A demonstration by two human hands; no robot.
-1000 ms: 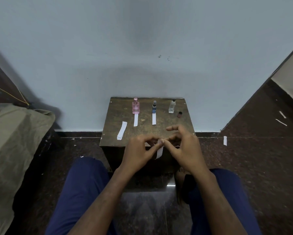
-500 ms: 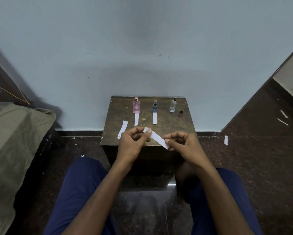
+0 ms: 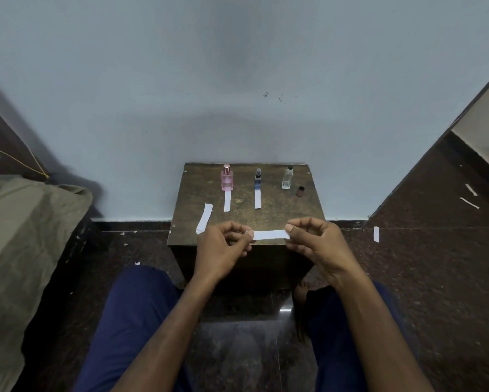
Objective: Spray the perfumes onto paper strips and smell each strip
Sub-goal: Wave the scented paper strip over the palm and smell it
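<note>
Both hands pinch a white paper strip, left hand at its nine o'clock end, right hand at three, above the dark wooden bench's near edge. The uncapped clear glass bottle stands at twelve o'clock, probably next, nearer the right.

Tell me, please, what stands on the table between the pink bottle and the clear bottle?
The head view shows a small blue bottle standing between the pink bottle and the clear bottle.
</note>
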